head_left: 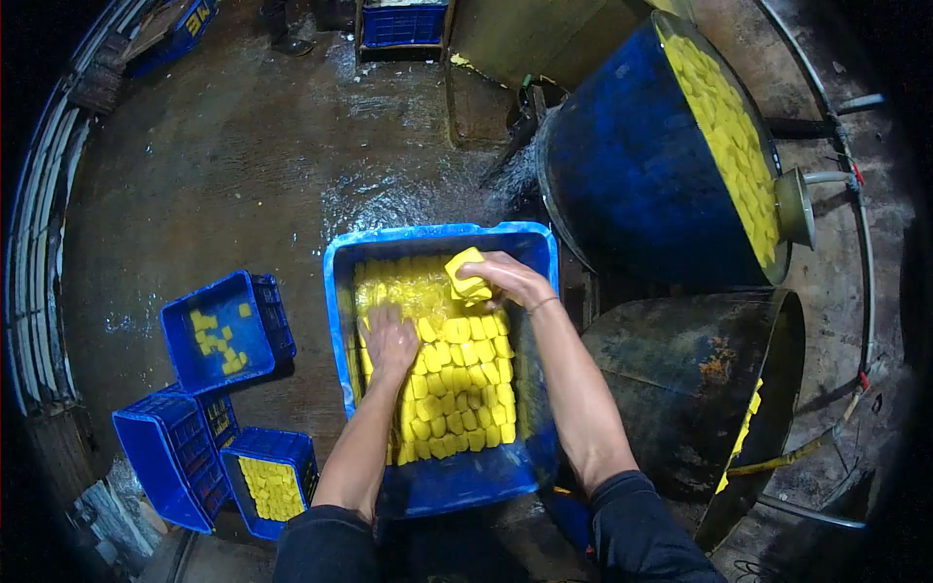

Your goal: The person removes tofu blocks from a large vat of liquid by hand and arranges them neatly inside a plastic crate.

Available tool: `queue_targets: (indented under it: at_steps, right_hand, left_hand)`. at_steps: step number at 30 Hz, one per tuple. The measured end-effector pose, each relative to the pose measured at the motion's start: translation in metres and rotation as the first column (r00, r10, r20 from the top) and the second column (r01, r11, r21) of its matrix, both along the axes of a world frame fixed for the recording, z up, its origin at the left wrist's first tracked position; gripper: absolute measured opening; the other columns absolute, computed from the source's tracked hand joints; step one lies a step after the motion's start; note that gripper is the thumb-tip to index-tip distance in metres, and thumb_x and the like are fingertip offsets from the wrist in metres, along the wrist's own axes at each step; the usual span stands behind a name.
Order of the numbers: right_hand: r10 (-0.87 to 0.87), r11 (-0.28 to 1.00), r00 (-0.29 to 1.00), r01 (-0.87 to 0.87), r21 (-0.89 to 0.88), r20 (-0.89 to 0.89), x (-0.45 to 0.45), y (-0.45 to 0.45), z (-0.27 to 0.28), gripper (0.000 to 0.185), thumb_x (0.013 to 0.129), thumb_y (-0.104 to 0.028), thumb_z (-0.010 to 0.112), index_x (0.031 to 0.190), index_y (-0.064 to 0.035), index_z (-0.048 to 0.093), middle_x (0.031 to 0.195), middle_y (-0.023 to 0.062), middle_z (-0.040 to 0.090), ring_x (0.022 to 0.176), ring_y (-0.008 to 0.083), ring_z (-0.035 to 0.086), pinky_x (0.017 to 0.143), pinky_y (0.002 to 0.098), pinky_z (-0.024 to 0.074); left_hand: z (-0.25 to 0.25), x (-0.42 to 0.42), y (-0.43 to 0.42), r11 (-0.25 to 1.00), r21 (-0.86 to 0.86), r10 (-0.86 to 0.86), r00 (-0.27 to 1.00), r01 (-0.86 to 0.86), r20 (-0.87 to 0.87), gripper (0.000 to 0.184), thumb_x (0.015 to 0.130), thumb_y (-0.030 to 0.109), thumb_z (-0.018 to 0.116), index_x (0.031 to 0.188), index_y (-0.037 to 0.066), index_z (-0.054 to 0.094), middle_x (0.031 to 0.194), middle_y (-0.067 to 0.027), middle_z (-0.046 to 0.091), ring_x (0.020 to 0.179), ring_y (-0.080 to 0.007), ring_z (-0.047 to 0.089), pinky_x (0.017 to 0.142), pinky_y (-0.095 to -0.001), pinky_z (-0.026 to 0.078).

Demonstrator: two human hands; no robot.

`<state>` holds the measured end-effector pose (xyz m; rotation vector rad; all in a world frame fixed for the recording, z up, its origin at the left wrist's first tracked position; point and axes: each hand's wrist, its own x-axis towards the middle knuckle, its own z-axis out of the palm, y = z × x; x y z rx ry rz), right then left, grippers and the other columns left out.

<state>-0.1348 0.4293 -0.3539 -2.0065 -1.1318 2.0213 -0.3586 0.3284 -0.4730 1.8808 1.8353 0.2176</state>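
Observation:
A large blue tub point(442, 233) in front of me holds water and rows of small, rounded-edge yellow blocks point(452, 403). My right hand point(510, 279) is closed around a small stack of yellow blocks point(466, 275) above the water at the tub's far right. The exact number in its grip is partly hidden by my fingers. Lower and to the left, my left hand point(391, 342) lies with fingers extended at the far left end of the packed rows, touching the blocks. Its fingertips are at the water's edge.
On the left stand a blue crate point(173, 340) with a few loose blocks, a tilted blue crate point(160, 457) and a block-filled crate point(306, 476). To the right, a big blue drum point(622, 155) full of blocks and a dark drum point(680, 389) lie tilted. The floor point(214, 185) is wet.

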Motion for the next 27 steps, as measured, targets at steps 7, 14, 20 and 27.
queue_targets:
  at_steps: [7,14,20,27]
  right_hand:
    - [0.345,0.927,0.634,-0.345,-0.147,0.692,-0.053,-0.056,-0.072,0.084,0.075,-0.066,0.062,0.141,-0.0165,0.047,0.156,0.0169,0.023,0.144,0.0430,0.015,0.107,0.0713,0.0153]
    - [0.357,0.852,0.820,-0.482,0.204,0.447,0.022,-0.052,-0.102,0.070,0.089,-0.052,0.047,0.141,-0.0040,0.045,0.141,0.0229,0.047,0.129,0.0350,0.047,0.110,0.0384,0.0345]
    - [-0.242,0.652,0.962,0.068,0.755,0.123,0.022,-0.165,0.069,0.042,0.088,-0.027,0.068,0.120,-0.0015,0.059,0.124,0.0206,0.059,0.117,0.0357,0.055,0.102,0.0428,0.0425]
    - [-0.780,0.198,0.619,0.391,0.899,-0.098,0.170,-0.346,0.330,0.024,0.080,-0.007,0.070,0.103,-0.0018,0.066,0.103,0.0124,0.066,0.095,0.0242,0.065,0.077,0.0333,0.0549]
  left_hand:
    - [-0.007,0.022,-0.001,0.997,0.062,-0.028,0.991,0.037,-0.128,0.043,0.090,0.026,0.045,0.126,0.006,0.058,0.123,-0.0172,0.059,0.125,-0.0324,0.048,0.113,-0.0629,0.011]
    - [-0.042,0.055,0.027,0.817,-0.496,-0.247,0.956,0.293,0.159,0.042,0.087,0.027,0.043,0.122,0.008,0.060,0.132,-0.0083,0.046,0.113,-0.0254,0.048,0.095,-0.0653,0.016]
    - [-0.100,0.069,0.026,0.955,-0.219,-0.037,0.814,0.199,0.580,0.058,0.083,0.023,0.053,0.134,-0.004,0.045,0.103,-0.0220,0.065,0.093,-0.0358,0.062,0.086,-0.0483,0.048]
    - [0.341,0.289,-0.026,0.752,0.658,-0.557,0.579,0.048,0.595,0.030,0.085,0.005,0.061,0.115,0.001,0.058,0.128,-0.0169,0.049,0.120,-0.0297,0.047,0.104,-0.0395,0.036]
